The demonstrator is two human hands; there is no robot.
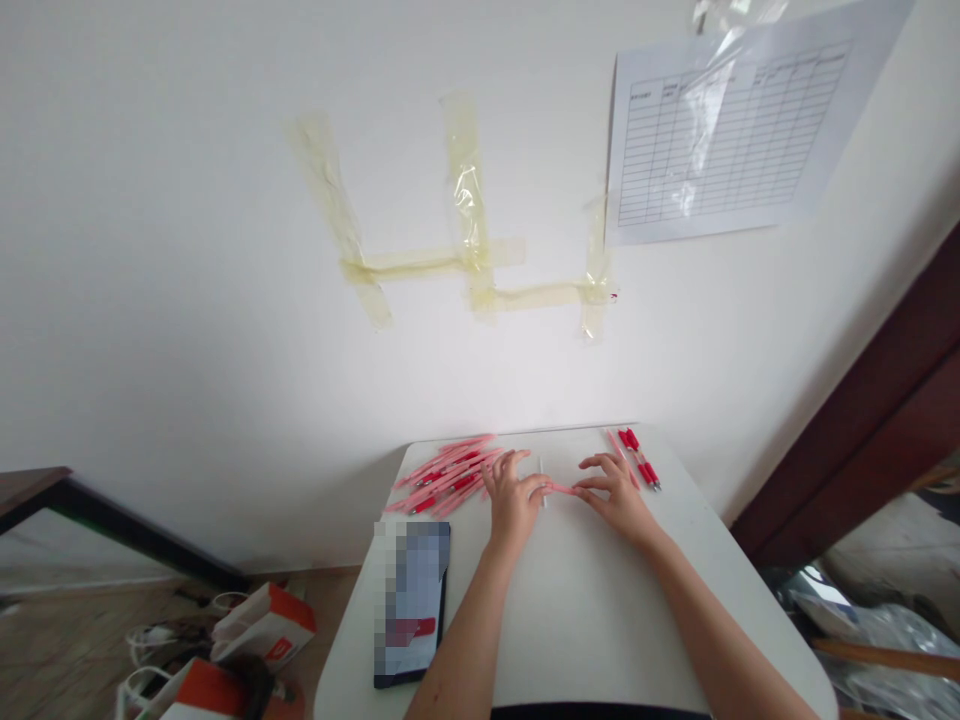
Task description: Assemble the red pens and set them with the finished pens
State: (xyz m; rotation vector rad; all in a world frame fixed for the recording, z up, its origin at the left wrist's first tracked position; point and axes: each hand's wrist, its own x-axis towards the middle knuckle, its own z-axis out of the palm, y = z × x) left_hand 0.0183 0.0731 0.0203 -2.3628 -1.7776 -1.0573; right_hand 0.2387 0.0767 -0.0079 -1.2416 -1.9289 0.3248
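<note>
A short, slim pink pen part [561,489] stretches between my two hands above the table. My left hand [516,495] pinches its left end with thumb and forefinger, the other fingers raised. At its right end, my right hand [616,497] grips it in the same way. A thin whitish stick [541,467] lies near my left fingertips, partly covered by the hand. Left of that hand spreads a pile of pink and red pen pieces [446,475]. Beyond my right hand lie a few red pens [641,462] and a slender pink piece [630,472].
The small white table [585,620] stands against a white wall. A phone [421,600] lies at its left side. Yellowed tape [469,200] and a printed sheet [727,140] are stuck to the wall. Orange-and-white bags [266,625] sit on the floor at left.
</note>
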